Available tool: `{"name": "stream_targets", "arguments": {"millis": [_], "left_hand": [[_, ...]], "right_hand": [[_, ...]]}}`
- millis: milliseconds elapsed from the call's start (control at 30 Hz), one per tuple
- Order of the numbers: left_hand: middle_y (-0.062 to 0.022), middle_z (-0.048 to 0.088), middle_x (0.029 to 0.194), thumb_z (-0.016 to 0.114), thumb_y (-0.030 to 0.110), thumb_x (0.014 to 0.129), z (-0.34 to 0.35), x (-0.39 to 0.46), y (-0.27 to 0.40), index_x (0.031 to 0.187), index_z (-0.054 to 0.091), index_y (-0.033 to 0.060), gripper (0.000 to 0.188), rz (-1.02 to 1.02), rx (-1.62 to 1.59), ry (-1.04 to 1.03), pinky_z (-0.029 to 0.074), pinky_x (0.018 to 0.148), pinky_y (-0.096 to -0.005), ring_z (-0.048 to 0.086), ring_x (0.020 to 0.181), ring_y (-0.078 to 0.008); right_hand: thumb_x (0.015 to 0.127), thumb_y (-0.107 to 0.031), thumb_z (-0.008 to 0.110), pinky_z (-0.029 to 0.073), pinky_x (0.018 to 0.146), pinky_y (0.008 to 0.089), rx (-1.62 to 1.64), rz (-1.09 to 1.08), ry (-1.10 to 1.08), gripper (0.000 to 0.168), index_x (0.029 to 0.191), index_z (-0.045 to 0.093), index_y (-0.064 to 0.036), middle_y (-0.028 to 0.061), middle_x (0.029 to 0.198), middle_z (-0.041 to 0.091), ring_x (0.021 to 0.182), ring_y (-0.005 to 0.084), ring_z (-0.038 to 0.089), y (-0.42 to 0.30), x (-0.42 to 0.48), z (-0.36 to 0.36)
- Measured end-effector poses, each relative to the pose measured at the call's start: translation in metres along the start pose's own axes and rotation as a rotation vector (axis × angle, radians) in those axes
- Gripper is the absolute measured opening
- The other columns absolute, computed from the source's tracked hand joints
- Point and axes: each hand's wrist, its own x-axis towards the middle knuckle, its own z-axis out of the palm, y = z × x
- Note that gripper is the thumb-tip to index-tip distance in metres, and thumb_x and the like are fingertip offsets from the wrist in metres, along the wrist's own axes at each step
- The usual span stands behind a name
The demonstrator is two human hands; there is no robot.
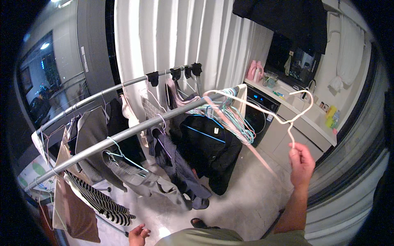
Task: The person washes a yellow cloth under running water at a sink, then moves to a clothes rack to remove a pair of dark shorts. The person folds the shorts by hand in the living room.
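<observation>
My right hand pinches one arm of a pale pink coated clothes hanger, with its hook pointing up and to the right. The hanger's far end overlaps the front rail of a metal drying rack in this view; whether they touch I cannot tell. Behind it, a bundle of mint, blue and pink hangers hangs at the rail's right end. Down at the bottom edge, my left hand is empty with loosely curled, parted fingers. It is nearest a black-and-white striped garment.
A black jacket, dark trousers and a grey garment hang from the front rail. Small black items hang on the rear rail. A washing machine and sink counter stand at right, and dark clothing hangs overhead.
</observation>
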Motion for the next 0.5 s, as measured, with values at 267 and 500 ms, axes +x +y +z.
{"name": "stream_targets", "arguments": {"millis": [267, 500], "left_hand": [[-0.0115, 0.075, 0.099, 0.073, 0.022, 0.093, 0.034, -0.013, 0.059, 0.128, 0.067, 0.0068, 0.039, 0.154, 0.689, 0.085, 0.055, 0.077, -0.0330, 0.072, 0.087, -0.0214], [-0.0126, 0.074, 0.091, 0.075, 0.022, 0.091, 0.044, -0.010, 0.051, 0.125, 0.069, 0.0065, 0.038, 0.274, 0.609, 0.118, 0.051, 0.062, -0.0341, 0.061, 0.065, -0.0227]], "right_hand": [[0.096, -0.007, 0.064, 0.041, 0.060, 0.0232, -0.373, -0.158, -0.012, 0.012, 0.104, 0.067, 0.000, -0.0009, 0.074, 0.056, 0.068, 0.0061, 0.049, 0.022, 0.048, -0.020], [0.096, -0.004, 0.063, 0.039, 0.061, 0.0217, -0.291, -0.107, -0.099, 0.010, 0.103, 0.067, 0.001, -0.0025, 0.080, 0.057, 0.071, 0.0049, 0.048, 0.040, 0.065, -0.030]]}}
